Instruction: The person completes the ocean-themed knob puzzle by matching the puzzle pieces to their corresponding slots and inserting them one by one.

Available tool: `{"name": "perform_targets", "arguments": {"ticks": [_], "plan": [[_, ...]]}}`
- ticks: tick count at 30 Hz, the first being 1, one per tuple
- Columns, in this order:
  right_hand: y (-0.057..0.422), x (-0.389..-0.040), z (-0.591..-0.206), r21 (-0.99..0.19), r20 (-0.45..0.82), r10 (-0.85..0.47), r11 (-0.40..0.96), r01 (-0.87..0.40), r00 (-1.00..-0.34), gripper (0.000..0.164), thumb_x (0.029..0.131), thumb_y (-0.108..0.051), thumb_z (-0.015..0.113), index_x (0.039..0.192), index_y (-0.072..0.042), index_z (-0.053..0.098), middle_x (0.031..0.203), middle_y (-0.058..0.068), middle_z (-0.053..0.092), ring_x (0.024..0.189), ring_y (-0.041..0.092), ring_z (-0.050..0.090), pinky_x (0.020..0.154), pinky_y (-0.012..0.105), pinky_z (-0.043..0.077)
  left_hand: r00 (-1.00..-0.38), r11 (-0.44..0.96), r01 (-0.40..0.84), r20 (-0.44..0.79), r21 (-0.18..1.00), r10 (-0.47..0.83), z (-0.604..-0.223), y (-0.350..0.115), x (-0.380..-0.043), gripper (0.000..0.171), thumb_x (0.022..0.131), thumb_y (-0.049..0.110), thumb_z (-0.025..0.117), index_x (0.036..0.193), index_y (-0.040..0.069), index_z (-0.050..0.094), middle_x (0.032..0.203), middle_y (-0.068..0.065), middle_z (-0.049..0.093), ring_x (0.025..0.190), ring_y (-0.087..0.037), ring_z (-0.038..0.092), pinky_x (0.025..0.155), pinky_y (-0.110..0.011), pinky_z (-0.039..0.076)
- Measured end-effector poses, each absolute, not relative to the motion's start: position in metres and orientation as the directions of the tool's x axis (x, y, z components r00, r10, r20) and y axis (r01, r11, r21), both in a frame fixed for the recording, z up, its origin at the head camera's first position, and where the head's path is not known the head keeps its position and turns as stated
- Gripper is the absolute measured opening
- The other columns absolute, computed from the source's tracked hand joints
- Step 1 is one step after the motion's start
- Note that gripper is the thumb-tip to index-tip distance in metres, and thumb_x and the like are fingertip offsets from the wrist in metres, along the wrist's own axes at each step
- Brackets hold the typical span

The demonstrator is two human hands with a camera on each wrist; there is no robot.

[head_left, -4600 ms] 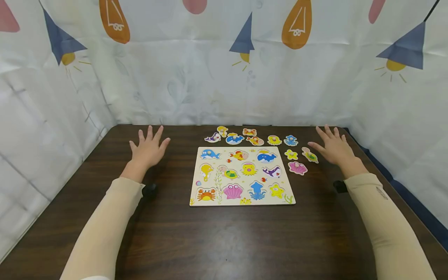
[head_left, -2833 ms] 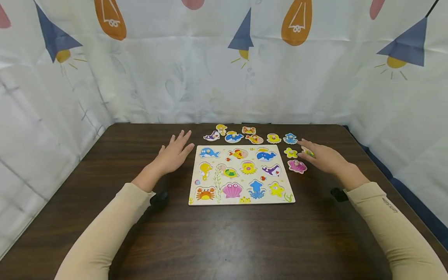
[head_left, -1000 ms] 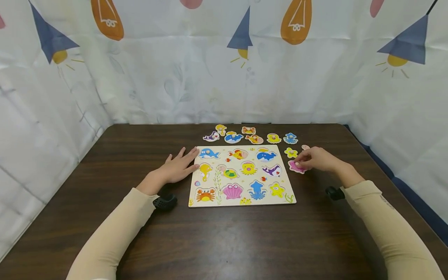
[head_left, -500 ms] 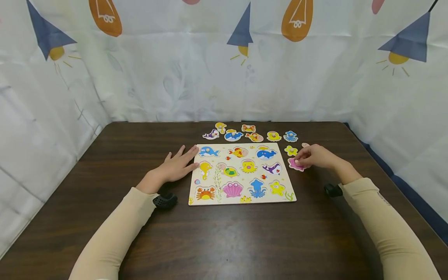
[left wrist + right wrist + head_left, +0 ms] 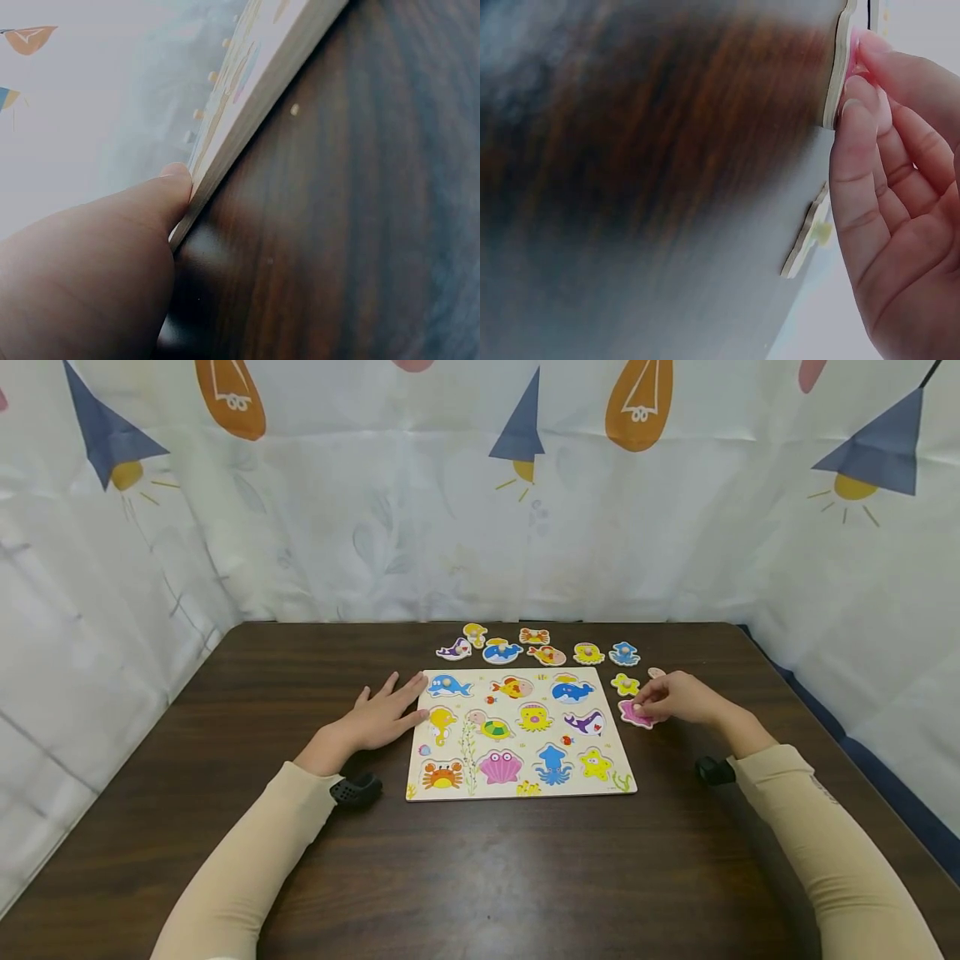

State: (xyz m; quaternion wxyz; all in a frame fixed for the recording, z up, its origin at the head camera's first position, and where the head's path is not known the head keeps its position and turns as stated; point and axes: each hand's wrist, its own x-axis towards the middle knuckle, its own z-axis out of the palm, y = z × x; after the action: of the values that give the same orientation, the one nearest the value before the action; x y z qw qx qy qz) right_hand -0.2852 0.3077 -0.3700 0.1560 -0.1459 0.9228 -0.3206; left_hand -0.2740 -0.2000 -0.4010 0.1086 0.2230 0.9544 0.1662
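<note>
A wooden sea-animal puzzle board [image 5: 498, 791] lies flat on the dark table. My left hand [image 5: 378, 720] is spread at its left side, fingertips on the upper left edge; the left wrist view has the thumb [image 5: 161, 196] against the board's edge. Right of the board, my right hand [image 5: 681, 697] pinches the pink shell puzzle piece [image 5: 632, 715] by its knob, thumb against fingertips. In the right wrist view, the piece's pale edge [image 5: 840, 75] stands close over the table. Behind this hand, the turtle piece [image 5: 656, 673] is mostly hidden.
A yellow star piece [image 5: 625, 684] lies just beyond the shell. Along the back are a blue squid piece [image 5: 624, 654], an octopus piece [image 5: 588, 653], a fish piece [image 5: 547, 656], a crab piece [image 5: 534, 636], a whale piece [image 5: 502, 652] and others. A printed curtain [image 5: 420, 543] hangs behind.
Both hands have come inward from the table's sides. My left hand has settled on the board's left edge, and my right has taken hold of the shell piece. The last half second shows little movement.
</note>
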Motion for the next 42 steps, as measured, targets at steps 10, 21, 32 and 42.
{"name": "perform_targets", "arguments": {"ticks": [10,21,32,42], "plan": [[0.309,-0.286,-0.370,-0.593,-0.180,-0.379,0.778,-0.208,-0.908,0.018,0.096,-0.009,0.071,0.108,0.004,0.075,0.084,0.002,0.068,0.072,0.019,0.058,0.064,0.030,0.052,-0.876,0.842,0.392,-0.128,0.370,0.464,-0.402,-0.201,-0.274,0.075,0.108,0.050,0.043,0.167,0.016,0.011,0.171,-0.008,0.009,0.155,-0.042,-0.003,0.114,-0.073,-0.005],[0.307,-0.284,-0.360,-0.591,-0.175,-0.373,0.780,-0.206,-0.911,0.016,0.096,-0.008,0.071,0.106,0.003,0.076,0.085,0.003,0.069,0.073,0.019,0.059,0.066,0.032,0.054,-0.877,0.842,0.390,-0.129,0.371,0.463,-0.403,-0.202,-0.275,0.076,0.108,0.050,0.044,0.167,0.015,0.011,0.171,-0.009,0.009,0.155,-0.042,-0.003,0.114,-0.073,-0.005],[0.297,-0.277,-0.347,-0.567,-0.173,-0.401,0.787,-0.242,-0.900,0.017,0.096,-0.014,0.073,0.107,0.000,0.076,0.094,0.004,0.065,0.076,0.020,0.059,0.069,0.037,0.055,-0.874,0.839,0.394,-0.129,0.376,0.468,-0.402,-0.201,-0.276,0.076,0.108,0.050,0.043,0.167,0.015,0.011,0.171,-0.009,0.008,0.155,-0.042,-0.003,0.113,-0.074,-0.006],[0.286,-0.268,-0.341,-0.574,-0.170,-0.459,0.765,-0.291,-0.872,0.018,0.095,-0.012,0.075,0.107,0.000,0.076,0.083,0.000,0.068,0.070,0.019,0.060,0.066,0.035,0.055,-0.873,0.836,0.394,-0.130,0.383,0.471,-0.401,-0.200,-0.276,0.075,0.109,0.049,0.044,0.167,0.014,0.011,0.171,-0.009,0.008,0.155,-0.042,-0.004,0.113,-0.074,-0.006]]}}
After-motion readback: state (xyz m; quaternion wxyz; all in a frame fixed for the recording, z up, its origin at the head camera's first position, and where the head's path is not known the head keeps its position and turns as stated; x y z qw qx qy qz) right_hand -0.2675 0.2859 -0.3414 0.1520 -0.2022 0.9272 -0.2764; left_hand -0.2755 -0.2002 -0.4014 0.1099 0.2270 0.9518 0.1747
